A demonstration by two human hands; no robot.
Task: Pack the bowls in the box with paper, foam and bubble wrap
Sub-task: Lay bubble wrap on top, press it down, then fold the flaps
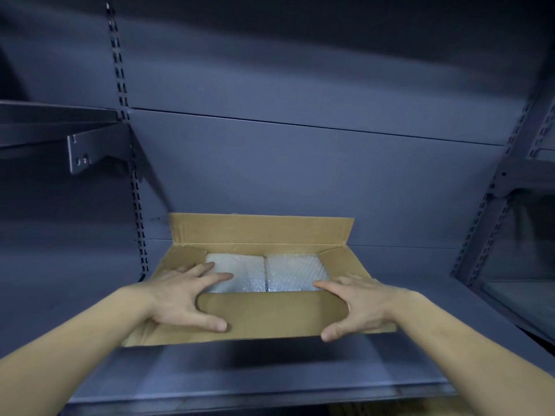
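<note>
At the bottom of the frame, 2 bare forearms reach in from the lower corners over the front of a dark blue-grey shelf [270, 373]. On that shelf, in the lower middle of the frame, sits an open cardboard box [372, 283].

The left hand [186, 295] clasps the left end of the near flap [270, 313]. Its thumb lies on the flap's near face, and its spread fingers reach over the flap's far edge, above the wrapped contents. The right hand [357, 304] grips the right end of the same flap in the same way, thumb low on the near face and fingers past the far edge. The flap tilts between the 2 hands.

Inside the box, 2 bundles lie side by side, touching. The left bubble-wrap bundle [240, 271] is partly under the left hand's fingers, and the right bubble-wrap bundle [295, 271] is beside it. What they wrap cannot be told.

The left side flap [183, 256] and the right side flap [339, 259] slope inward over the ends. The far flap [261, 229] stands upright against the back panel [300, 175].

A slotted upright [133, 181] runs up the left of the frame and carries a bracket [90, 154] under a higher shelf at upper left. At the right edge stands another shelving unit [510, 235].
</note>
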